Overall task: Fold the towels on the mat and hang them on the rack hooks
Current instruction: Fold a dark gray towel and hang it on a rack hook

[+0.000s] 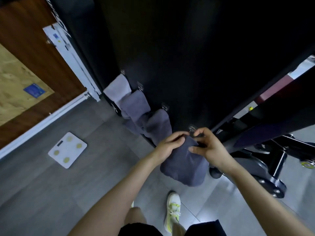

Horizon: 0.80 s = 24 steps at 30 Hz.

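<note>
Three hung towels already dangled in a row up and to the left of the grip, each from its own hook on the black rack. A fourth towel, dark grey and folded, drooped straight below the grip. The left hand clutched its top edge, fingers curled over the cloth; the right hand pinched the upper corner, thumb on the fabric and forefinger bent toward the free hook, which sat just above the grip, close to the fingertips. Whether the cloth had caught on that hook could not be told. By my reading the job was nearly finished: folding looked done for this towel, and only seating it on the hook remained. The mat lay out of sight, so any towels waiting there could not be counted
</note>
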Each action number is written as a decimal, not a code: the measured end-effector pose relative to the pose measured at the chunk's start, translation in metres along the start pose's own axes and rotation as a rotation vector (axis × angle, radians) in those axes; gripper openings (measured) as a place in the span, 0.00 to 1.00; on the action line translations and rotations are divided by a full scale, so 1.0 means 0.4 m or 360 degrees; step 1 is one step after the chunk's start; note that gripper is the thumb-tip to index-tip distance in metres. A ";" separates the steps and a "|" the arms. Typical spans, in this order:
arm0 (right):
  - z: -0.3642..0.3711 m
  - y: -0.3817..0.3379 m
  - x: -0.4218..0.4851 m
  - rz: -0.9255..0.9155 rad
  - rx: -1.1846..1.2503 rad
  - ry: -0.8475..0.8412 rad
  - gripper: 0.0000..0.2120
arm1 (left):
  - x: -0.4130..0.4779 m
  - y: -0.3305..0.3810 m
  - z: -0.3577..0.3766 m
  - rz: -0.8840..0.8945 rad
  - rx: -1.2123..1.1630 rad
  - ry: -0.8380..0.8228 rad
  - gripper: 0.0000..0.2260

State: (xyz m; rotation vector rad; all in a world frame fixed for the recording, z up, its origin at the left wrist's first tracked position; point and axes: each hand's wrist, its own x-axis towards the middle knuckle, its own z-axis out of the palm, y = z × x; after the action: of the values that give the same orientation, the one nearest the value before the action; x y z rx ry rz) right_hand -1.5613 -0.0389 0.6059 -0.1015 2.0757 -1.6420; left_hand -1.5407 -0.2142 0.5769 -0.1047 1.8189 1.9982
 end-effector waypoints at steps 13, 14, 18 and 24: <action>0.030 0.158 0.117 0.0162 0.0192 0.0592 0.16 | 0.195 -0.111 0.030 -0.0009 0.0053 0.0768 0.11; 0.031 0.166 0.119 0.0176 0.0246 0.0609 0.17 | 0.209 -0.123 0.024 -0.0026 0.0073 0.0759 0.11; 0.027 0.204 0.108 0.0206 0.0478 0.0660 0.20 | 0.248 -0.160 0.015 -0.0054 0.0072 0.0702 0.11; 0.032 0.252 0.099 0.0169 0.0485 0.0885 0.23 | 0.302 -0.201 0.017 -0.0098 0.0155 0.0705 0.12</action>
State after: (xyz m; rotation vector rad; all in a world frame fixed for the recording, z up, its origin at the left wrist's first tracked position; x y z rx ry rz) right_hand -1.5668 -0.0367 0.4971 0.6212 2.1167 -2.0626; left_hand -1.6189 -0.1723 0.4621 -0.6085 2.1416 1.9492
